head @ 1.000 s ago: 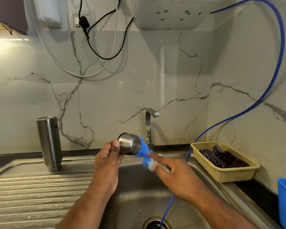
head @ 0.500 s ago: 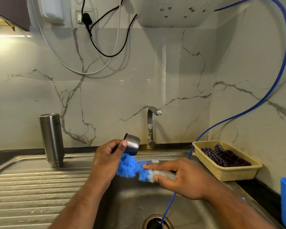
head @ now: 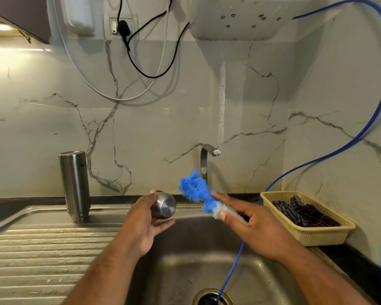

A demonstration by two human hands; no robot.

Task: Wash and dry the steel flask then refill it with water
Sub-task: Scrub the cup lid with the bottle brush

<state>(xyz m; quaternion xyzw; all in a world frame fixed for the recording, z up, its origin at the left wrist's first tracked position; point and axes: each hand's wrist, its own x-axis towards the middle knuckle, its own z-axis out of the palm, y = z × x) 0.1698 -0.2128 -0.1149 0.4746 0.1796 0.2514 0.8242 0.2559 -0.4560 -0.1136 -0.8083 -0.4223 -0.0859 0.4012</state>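
Holding cap (head: 165, 208) in our left grip (head: 143, 223) over sink (head: 185, 260); our right grip (head: 257, 227) clenches brush (head: 195, 189), bristles just beside cap. Flask (head: 75, 183) stands inverted on drainboard (head: 42, 249).

The flask (head: 75, 186), a tall brushed-steel cylinder, stands upside down on its threaded neck at the back of the draining board (head: 42, 249), left of the basin (head: 185, 260). Its small steel cap (head: 164, 208) lies sideways in the left hand (head: 141, 225) above the basin's rim, closed end facing the blue brush (head: 195, 190), just apart.
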